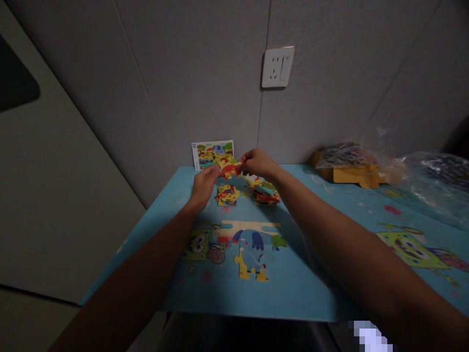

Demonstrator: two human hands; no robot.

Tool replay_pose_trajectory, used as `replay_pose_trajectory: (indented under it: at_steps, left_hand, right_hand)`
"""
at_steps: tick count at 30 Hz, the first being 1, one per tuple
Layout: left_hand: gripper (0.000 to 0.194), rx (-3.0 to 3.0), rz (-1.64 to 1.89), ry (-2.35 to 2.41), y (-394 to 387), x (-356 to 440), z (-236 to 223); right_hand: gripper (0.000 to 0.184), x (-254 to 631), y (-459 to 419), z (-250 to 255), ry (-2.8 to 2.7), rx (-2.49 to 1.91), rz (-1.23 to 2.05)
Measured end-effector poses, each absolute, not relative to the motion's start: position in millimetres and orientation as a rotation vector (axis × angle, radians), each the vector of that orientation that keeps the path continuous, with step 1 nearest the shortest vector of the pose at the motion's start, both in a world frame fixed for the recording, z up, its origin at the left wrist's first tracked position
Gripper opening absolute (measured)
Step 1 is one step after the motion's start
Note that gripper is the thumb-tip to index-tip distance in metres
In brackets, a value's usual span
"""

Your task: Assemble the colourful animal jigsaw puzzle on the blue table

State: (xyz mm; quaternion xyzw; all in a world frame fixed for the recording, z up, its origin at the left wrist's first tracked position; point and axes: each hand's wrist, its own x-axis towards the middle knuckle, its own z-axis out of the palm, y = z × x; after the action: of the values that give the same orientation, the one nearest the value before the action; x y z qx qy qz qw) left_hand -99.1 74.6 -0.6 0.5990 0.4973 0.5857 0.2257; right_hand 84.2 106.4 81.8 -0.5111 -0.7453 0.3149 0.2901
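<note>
Above the far part of the table, a red and yellow puzzle piece (230, 170) is raised between my two hands. My left hand (205, 185) pinches its left side, and my right hand (258, 164) grips its right side with thumb and fingers. Whether it is one piece or several overlapping ones I cannot tell. Below it lie a small stack of yellow puzzle pieces (227, 195) and, under my right wrist, a second pile of pieces (266, 194). Closer to me, a partly joined puzzle (252, 249) shows a blue elephant.
A picture card (214, 149) leans on the wall behind my hands. To the right are an orange box (351, 175) and crinkled clear plastic (421, 181). The blue cartoon-printed table (205, 298) meets the grey wall, which carries a white socket (277, 67).
</note>
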Motion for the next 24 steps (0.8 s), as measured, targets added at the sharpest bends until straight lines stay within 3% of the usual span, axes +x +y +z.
replay_pose_trajectory:
  at_steps: [6,9,11,13,16,24]
  left_hand:
    - [0.025,1.566,1.738,1.315,76,-101,-2]
    - [0.039,1.722,1.570,1.507,77,-104,-7]
    - [0.041,1.913,1.348,1.691,78,-104,-12]
    - [0.029,2.032,1.192,1.787,79,-103,-15]
    - [0.018,2.071,1.131,1.799,80,-102,-18]
    - [0.020,2.118,1.054,1.816,79,-102,-19]
  right_hand:
    - [0.033,92,119,50,-2.197,-1.762,0.417]
    - [0.053,102,126,33,-2.167,-1.980,0.295]
    - [0.051,106,129,26,-2.172,-2.018,0.268]
    - [0.049,107,133,23,-2.172,-2.003,0.265]
    - [0.048,107,137,20,-2.159,-2.010,0.273]
    - [0.055,106,133,27,-2.154,-2.094,0.340]
